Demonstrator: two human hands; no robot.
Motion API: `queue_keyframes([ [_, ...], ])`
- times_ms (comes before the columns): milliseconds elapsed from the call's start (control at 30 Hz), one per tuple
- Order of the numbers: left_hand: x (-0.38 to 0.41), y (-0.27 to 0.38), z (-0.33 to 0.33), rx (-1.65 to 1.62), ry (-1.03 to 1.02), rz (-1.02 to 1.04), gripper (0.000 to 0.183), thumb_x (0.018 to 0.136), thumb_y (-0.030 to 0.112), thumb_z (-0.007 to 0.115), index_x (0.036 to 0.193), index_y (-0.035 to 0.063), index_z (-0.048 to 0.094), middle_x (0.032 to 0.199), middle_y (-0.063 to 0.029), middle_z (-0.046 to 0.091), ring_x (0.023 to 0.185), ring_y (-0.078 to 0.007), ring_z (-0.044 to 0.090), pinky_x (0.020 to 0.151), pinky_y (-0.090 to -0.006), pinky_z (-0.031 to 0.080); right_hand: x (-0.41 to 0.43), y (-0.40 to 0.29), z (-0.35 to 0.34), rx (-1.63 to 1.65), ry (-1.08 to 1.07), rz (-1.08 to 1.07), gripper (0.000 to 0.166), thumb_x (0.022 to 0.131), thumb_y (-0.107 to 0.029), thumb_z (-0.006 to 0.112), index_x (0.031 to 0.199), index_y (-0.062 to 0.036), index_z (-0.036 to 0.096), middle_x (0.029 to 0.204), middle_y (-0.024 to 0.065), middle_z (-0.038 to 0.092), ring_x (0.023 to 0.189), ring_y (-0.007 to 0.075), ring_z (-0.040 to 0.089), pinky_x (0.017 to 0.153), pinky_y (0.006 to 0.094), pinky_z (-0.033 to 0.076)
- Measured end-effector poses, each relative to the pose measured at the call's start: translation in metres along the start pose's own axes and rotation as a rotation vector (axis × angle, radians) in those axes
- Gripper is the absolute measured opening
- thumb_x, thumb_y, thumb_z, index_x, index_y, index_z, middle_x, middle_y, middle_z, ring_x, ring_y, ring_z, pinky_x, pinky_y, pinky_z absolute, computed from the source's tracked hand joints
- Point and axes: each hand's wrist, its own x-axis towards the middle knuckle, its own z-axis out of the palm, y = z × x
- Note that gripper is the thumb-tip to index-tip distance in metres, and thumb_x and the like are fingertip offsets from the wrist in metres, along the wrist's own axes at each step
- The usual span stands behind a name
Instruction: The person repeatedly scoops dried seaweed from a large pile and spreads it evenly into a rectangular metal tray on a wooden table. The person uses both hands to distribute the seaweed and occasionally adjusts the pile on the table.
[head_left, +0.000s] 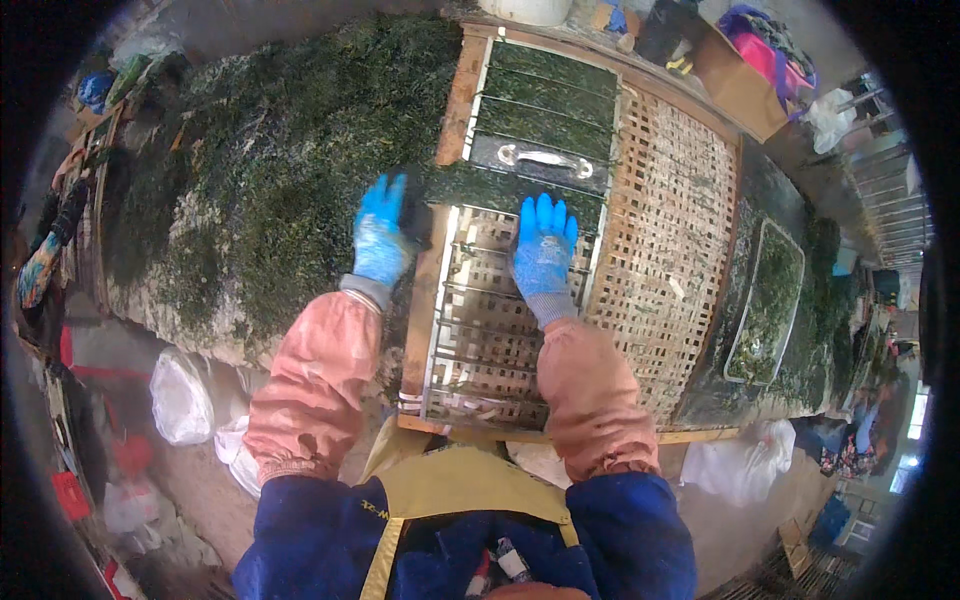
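Note:
A long metal rack (609, 139) with crossbars lies on a wood-framed woven mesh panel (675, 217). Dark green leafy material (544, 101) fills its far slots, around a black plate with a metal handle (546, 159). The near slots show mostly bare mesh. My right hand (547, 240), in a blue glove, lies palm down over the rack just nearer than the handle, fingers extended, partly hiding the slots beneath. My left hand (381, 229), gloved alike and slightly blurred, is at the panel's left edge beside a dark object (414, 214) I cannot make out; whether it grips this is unclear.
A wide heap of the green leafy material (300, 142) covers the surface on the left. A clear rectangular tray (765, 300) with green bits lies at right. White plastic bags (182, 397) hang below the near edge. A cardboard box (739, 79) stands at the far right.

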Motion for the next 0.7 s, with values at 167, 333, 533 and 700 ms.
queue_keyframes([
  [167,0.041,0.022,0.016,0.473,-0.329,0.129,0.086,0.069,0.021,0.072,0.147,0.0159,0.037,0.148,-0.0233,0.035,0.133,-0.0479,0.035,0.108,-0.0601,0.030,0.018,-0.055,0.010,-0.030,-0.150,0.105,0.078,0.076,-0.022,0.071,0.143,-0.0032,0.037,0.145,0.0204,0.038,0.133,0.0433,0.036,0.108,0.0593,0.027],
  [333,0.062,0.015,0.032,0.411,-0.491,0.061,0.070,0.071,0.021,0.070,0.138,0.0147,0.050,0.151,-0.0118,0.037,0.135,-0.0451,0.035,0.111,-0.0578,0.026,0.042,-0.083,0.017,-0.090,-0.208,0.217,0.054,0.086,-0.032,0.061,0.137,-0.0240,0.050,0.136,0.0205,0.047,0.126,0.0438,0.043,0.099,0.0694,0.030],
  [533,0.057,0.001,0.041,0.307,-0.277,0.189,0.041,0.070,0.021,0.071,0.110,0.0139,0.066,0.143,-0.0112,0.046,0.132,-0.0478,0.036,0.106,-0.0667,0.025,0.050,-0.085,0.011,-0.108,-0.359,0.254,0.048,0.091,-0.028,0.053,0.139,-0.0245,0.049,0.140,0.0171,0.047,0.130,0.0408,0.041,0.100,0.0683,0.030],
  [700,0.063,0.005,0.038,0.298,-0.243,0.194,0.030,0.073,0.018,0.070,0.103,0.0141,0.068,0.126,-0.0139,0.060,0.123,-0.0434,0.049,0.098,-0.0600,0.038,0.054,-0.086,0.013,-0.127,-0.422,0.253,0.047,0.095,-0.023,0.047,0.142,-0.0248,0.046,0.146,0.0154,0.042,0.131,0.0414,0.041,0.102,0.0698,0.029],
])
